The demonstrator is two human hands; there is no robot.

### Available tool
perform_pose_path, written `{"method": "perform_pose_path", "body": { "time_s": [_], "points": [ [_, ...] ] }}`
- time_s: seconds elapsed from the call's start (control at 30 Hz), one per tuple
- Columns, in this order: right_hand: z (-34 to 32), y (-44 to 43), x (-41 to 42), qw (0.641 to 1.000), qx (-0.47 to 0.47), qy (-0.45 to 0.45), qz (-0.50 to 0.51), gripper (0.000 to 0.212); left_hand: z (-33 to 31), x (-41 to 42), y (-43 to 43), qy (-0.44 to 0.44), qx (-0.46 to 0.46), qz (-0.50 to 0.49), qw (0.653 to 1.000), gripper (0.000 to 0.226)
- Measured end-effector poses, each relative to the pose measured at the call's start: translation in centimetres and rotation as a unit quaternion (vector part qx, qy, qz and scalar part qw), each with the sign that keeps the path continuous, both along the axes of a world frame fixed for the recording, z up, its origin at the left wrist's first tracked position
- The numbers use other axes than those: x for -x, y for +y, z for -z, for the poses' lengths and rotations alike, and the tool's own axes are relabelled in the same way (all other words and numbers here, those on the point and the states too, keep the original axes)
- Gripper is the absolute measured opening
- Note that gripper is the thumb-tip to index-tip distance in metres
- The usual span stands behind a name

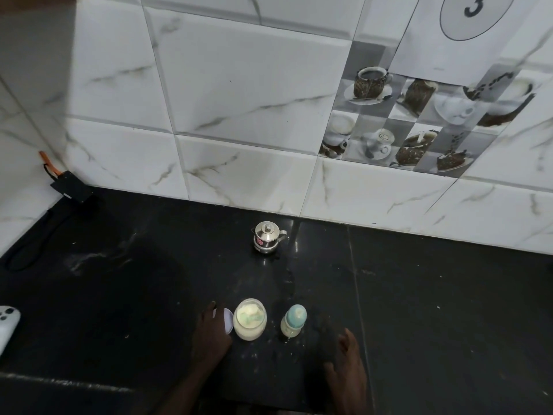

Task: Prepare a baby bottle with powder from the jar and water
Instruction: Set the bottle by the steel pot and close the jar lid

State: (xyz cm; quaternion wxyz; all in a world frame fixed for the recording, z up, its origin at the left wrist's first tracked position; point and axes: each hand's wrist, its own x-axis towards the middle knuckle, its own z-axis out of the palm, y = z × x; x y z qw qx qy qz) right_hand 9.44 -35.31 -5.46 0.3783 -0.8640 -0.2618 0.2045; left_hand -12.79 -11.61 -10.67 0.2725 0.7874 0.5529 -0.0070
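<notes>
Left hand (212,335) and right hand (348,369), fingers relaxed, flank powder-filled jar (250,323) and capped bottle (294,322).

The open jar (250,323) of pale powder stands on the black table (119,295). Just left of the jar, my left hand (211,333) touches its white lid (229,320), which lies flat. The baby bottle (294,321) stands just right of the jar, and my right hand (347,363) lies flat further right. A steel pot (268,238) sits well behind the jar.
</notes>
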Motion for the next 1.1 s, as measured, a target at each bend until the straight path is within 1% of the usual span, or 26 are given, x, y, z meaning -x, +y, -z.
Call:
{"method": "perform_pose_path", "body": {
  "time_s": [0.1, 0.2, 0.3, 0.4, 0.5, 0.53, 0.63, 0.67, 0.83, 0.9, 1.0, 1.1],
  "points": [
    [0.1, -0.1, -0.1, 1.0, 0.001, 0.017, 0.009, 0.101, 1.6, 0.2, 0.2, 0.032, -0.042, 0.011, 0.999, 0.049],
    [-0.5, -0.1, -0.1, 1.0, 0.004, 0.021, 0.015, 0.101, 2.4, 0.3, 0.6, 0.046, -0.062, 0.014, 0.997, 0.036],
    [-0.5, -0.3, 0.0, 0.999, 0.0, 0.02, 0.026, 0.099, 2.5, 0.2, 0.8, 0.054, -0.071, 0.018, 0.996, 0.031],
    [0.0, -0.3, 0.1, 1.0, 0.007, 0.013, 0.021, 0.1, 2.0, 0.2, 0.9, 0.022, -0.06, -0.002, 0.998, 0.033],
    [0.1, 0.0, 0.4, 1.0, 0.008, 0.015, 0.025, 0.1, 0.6, 0.2, 0.8, -0.018, -0.043, -0.003, 0.999, 0.03],
    [0.2, 0.1, 0.4, 0.999, 0.008, 0.018, 0.026, 0.1, 0.0, 0.2, 0.8, -0.038, -0.038, -0.016, 0.998, 0.036],
    [0.2, 0.3, 0.5, 0.999, 0.011, 0.016, 0.025, 0.1, -2.4, -0.1, 0.4, -0.072, -0.007, -0.044, 0.996, 0.065],
    [0.2, 0.3, 0.6, 1.0, 0.017, 0.014, 0.022, 0.1, -2.7, -0.2, 0.3, -0.073, -0.006, -0.044, 0.996, 0.068],
    [0.6, 0.4, 0.6, 0.999, 0.031, -0.011, -0.01, 0.101, -3.3, -0.5, 0.1, -0.059, 0.0, -0.042, 0.997, 0.063],
    [0.3, 1.2, 0.6, 0.998, 0.021, -0.033, -0.043, 0.094, -3.2, -0.5, -0.1, -0.049, 0.005, -0.048, 0.998, 0.06],
    [-1.3, 3.6, 0.7, 0.992, 0.004, -0.06, -0.107, 0.089, -2.4, -0.4, -0.3, -0.028, 0.005, -0.035, 0.999, 0.049],
    [-2.0, 6.4, 0.6, 0.985, 0.009, -0.066, -0.16, 0.089, -2.3, -0.4, -0.6, -0.017, 0.011, -0.03, 0.999, 0.053]
  ]
}}
